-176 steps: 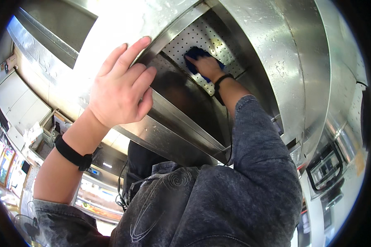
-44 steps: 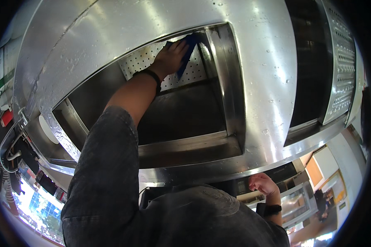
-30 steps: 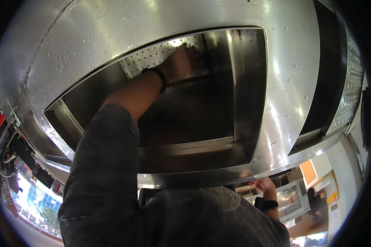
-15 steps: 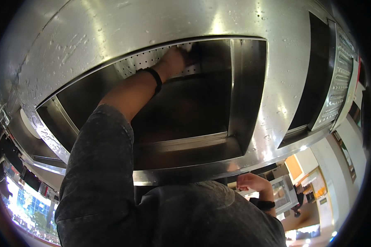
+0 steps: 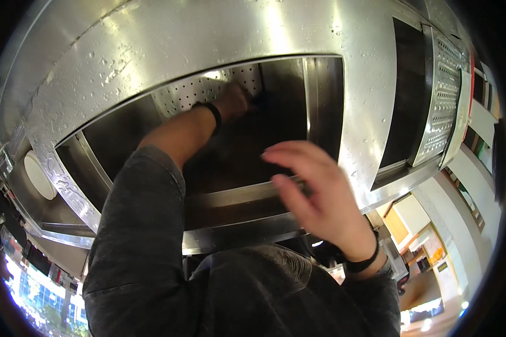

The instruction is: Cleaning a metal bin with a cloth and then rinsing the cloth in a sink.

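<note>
A deep steel basin (image 5: 323, 121) is sunk into the counter in front of me, its inside mostly dark. My left hand (image 5: 234, 100) reaches down into it, close to the perforated metal panel (image 5: 188, 90) at the far side. The fingers are lost in shadow and blur, so what they hold, if anything, does not show. My right hand (image 5: 326, 196) hovers over the basin's near right part, palm turned inward. Its thumb and fingers stand apart, and nothing is between them.
A wet steel counter (image 5: 368, 84) surrounds the basin. Rightward lies another dark opening (image 5: 402, 95) with a perforated metal sheet (image 5: 441, 95) beside it. A white round thing (image 5: 39, 175) sits at the left, in a lower recess. A thin cable or hose (image 5: 18, 53) runs along the far left.
My right hand has risen from beside my body to over the basin, its fingers opening. The left hand has moved slightly down and nearer, away from the perforated panel's top.
</note>
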Demonstrator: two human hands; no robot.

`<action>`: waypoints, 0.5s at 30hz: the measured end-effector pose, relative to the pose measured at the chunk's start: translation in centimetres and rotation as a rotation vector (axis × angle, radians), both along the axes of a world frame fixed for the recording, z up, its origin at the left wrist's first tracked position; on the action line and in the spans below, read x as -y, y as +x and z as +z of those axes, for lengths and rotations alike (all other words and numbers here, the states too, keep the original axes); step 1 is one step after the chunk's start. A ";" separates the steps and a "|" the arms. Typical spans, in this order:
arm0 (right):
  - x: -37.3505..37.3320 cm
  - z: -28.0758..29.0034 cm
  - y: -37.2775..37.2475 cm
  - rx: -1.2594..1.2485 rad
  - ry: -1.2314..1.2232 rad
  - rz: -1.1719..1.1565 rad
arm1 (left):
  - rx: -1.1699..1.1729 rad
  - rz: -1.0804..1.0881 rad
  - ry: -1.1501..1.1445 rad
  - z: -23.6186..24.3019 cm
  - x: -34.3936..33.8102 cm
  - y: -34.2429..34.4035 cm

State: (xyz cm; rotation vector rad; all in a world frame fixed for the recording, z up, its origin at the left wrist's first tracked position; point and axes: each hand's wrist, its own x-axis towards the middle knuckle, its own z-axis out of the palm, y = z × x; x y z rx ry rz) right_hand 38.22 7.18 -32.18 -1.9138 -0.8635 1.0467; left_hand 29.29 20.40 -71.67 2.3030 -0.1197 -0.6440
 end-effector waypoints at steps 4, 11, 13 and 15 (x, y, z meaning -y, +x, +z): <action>0.1 -1.9 -1.7 -0.073 0.000 0.077 | 0.020 -0.123 0.359 2.8 -1.3 2.2; 0.3 -0.9 -1.5 -0.149 -0.040 0.029 | -0.092 -0.193 0.438 6.1 -3.1 3.0; 0.4 -1.0 -1.7 -0.165 -0.042 0.014 | -0.159 -0.290 0.421 6.7 -0.1 2.9; 0.6 -1.0 -1.8 -0.181 -0.051 -0.003 | -0.148 -0.289 0.441 7.4 -0.5 3.0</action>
